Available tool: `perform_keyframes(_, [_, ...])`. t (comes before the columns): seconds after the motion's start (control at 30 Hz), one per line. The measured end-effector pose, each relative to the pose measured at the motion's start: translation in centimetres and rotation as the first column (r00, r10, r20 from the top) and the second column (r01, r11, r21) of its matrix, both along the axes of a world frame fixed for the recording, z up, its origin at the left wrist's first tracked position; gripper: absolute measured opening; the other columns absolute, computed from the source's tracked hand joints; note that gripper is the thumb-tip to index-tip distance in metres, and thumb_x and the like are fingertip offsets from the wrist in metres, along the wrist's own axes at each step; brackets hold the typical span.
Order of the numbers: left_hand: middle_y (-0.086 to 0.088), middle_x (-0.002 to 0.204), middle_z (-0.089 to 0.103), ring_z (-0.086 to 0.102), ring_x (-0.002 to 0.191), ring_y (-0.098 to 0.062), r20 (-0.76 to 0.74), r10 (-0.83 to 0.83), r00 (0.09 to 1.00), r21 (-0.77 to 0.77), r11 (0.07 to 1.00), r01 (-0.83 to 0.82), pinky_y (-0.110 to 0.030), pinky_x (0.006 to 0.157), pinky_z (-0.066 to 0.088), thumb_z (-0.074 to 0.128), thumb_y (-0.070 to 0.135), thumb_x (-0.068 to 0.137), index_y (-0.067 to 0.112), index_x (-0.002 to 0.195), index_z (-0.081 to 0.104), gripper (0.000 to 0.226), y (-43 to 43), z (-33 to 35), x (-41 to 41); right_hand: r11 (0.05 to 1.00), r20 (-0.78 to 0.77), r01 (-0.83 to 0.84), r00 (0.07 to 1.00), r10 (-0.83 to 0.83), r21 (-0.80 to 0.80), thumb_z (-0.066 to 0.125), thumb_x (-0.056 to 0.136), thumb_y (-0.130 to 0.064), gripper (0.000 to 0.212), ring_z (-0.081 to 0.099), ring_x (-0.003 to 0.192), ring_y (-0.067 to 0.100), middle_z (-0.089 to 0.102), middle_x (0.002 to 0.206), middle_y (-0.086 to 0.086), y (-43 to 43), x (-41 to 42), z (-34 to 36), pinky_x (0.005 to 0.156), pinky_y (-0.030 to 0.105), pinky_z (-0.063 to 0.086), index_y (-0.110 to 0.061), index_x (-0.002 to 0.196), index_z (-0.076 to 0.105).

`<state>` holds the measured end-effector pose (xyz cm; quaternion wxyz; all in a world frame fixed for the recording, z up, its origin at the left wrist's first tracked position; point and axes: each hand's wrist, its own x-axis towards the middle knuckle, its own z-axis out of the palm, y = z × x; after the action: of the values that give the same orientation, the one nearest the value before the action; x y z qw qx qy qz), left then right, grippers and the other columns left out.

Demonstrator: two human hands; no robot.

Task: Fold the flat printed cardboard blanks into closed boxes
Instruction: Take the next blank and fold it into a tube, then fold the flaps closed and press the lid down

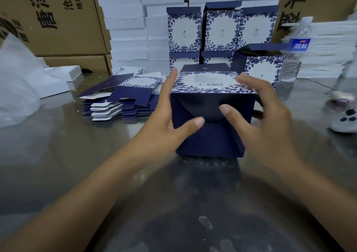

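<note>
Steel table (58, 155) under everything. Brown cartons (58, 19) tower far beyond the left hand (164, 128), with white stacks (125, 19) filling the wall straight past the grip. In front of that wall, directly behind the hands, folded boxes (220, 29) sit two rows high, top flaps up.

And here's the box (208, 139), between both hands on the table, tipped so its navy bottom flaps face the person and the barcode panel faces up. Just left of the left hand, the blanks (119, 97) lie in a loose flat pile.

The left hand lies with fingers straight along the box's left side, thumb pressing the flaps. The right hand (270, 120) grips it: fingers curled over the upper right edge and round the right side, thumb down on the flaps.

A bottle (295, 58) stands beyond the right hand. A controller (345, 120) lies off to its right.
</note>
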<state>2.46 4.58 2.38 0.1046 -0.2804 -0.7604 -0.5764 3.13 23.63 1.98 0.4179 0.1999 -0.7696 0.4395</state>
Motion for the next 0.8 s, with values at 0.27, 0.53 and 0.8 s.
perform_keyframes(0.27, [0.017, 0.157, 0.019, 0.018, 0.144, -0.003, 0.106, -0.04, 0.994, 0.102, 0.994, 0.029, -0.04, 0.119, 0.019, 0.05, 0.048, 0.086, 0.05, 0.143, 0.012, 0.069, -0.5, 0.0, -0.8, 0.749, 0.128, -0.201, 0.926, 0.356, -0.631, 0.038, 0.102, -0.022, 0.018, 0.064, 0.093, 0.0, 0.067, 0.099, -0.015, 0.1, -0.8, 1.0, 0.073, 0.016, 0.051, -0.029, 0.102, 0.054])
perform_keyframes(0.53, [0.017, 0.119, 0.064, 0.057, 0.114, -0.001, 0.157, -0.014, 0.988, 0.364, 0.93, -0.044, -0.025, 0.093, 0.047, 0.038, 0.038, 0.1, 0.043, 0.123, 0.051, 0.027, -0.6, 0.2, -1.7, 0.796, 0.44, -0.015, 0.827, 0.351, -0.605, 0.07, 0.055, -0.057, 0.069, 0.055, 0.117, 0.01, 0.056, 0.128, -0.002, 0.2, -1.4, 0.0, 0.105, 0.041, 0.04, -0.032, 0.117, 0.051])
perform_keyframes(0.8, [0.012, 0.114, 0.066, 0.061, 0.106, -0.003, 0.144, -0.058, 0.988, 0.468, 0.884, -0.016, -0.023, 0.09, 0.051, 0.027, 0.03, 0.104, 0.034, 0.123, 0.053, 0.033, -0.7, 0.8, -1.4, 0.702, 0.466, -0.089, 0.688, 0.556, -0.707, 0.074, 0.033, -0.066, 0.122, 0.06, 0.108, 0.004, 0.06, 0.124, -0.008, -0.1, -1.5, -0.5, 0.098, 0.033, 0.044, -0.026, 0.14, 0.032])
